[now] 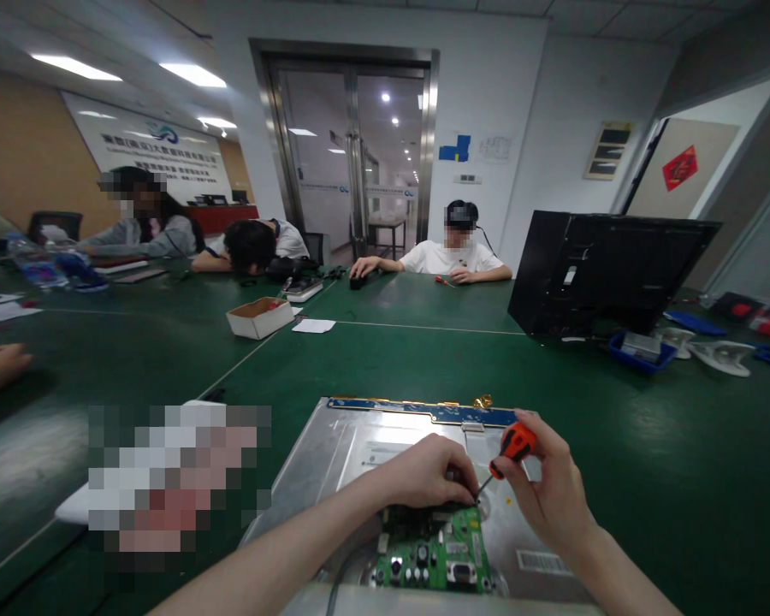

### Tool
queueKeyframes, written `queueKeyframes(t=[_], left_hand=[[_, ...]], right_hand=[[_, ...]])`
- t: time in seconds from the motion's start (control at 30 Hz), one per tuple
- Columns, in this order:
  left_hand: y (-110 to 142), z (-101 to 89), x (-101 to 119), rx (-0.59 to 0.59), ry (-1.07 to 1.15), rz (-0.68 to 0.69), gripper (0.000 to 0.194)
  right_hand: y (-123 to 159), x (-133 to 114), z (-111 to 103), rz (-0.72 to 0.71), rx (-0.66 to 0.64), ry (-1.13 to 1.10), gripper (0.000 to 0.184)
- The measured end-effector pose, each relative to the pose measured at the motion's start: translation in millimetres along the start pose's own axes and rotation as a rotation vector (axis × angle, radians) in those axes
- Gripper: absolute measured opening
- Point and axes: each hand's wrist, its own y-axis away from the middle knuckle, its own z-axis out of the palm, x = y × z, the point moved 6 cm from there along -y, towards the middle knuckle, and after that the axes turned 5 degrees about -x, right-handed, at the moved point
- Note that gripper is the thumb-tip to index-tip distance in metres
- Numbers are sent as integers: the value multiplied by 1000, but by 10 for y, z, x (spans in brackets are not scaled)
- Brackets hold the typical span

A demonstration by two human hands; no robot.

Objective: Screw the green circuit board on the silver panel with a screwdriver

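My right hand [555,492] grips an orange and black screwdriver [514,445] by its handle. The thin shaft slants down to the left, and its tip meets the upper right corner of a green circuit board [433,552]. Close by that tip, my left hand [433,470] has its fingers pinched together at the board's top edge. What lies between those fingers, if anything, is hidden. Under the board is a silvery metal panel [334,449], with a narrow blue circuit strip [398,409] along its far edge.
A white open box [260,318] sits on the green table [423,359]. At the right stand a black monitor [609,274] and a blue tray [642,352]. Across the table sits a person [455,252] in a white shirt; another person's hand [0,368] reaches in at the left.
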Motion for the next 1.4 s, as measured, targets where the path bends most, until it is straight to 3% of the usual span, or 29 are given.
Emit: queueKeyframes(t=[0.83,1.13,1.4], left_hand=[[-21,41,-66,-23,10,10,15],[-20,33,-59,-18,18,2,16],[-10,33,-43,-16,-21,11,15]], right_hand=[[-11,-26,44,-22,-42,-101,55],[-7,-49,35,-46,-83,-106,51],[-18,-45,26,-48,-7,-55,49]])
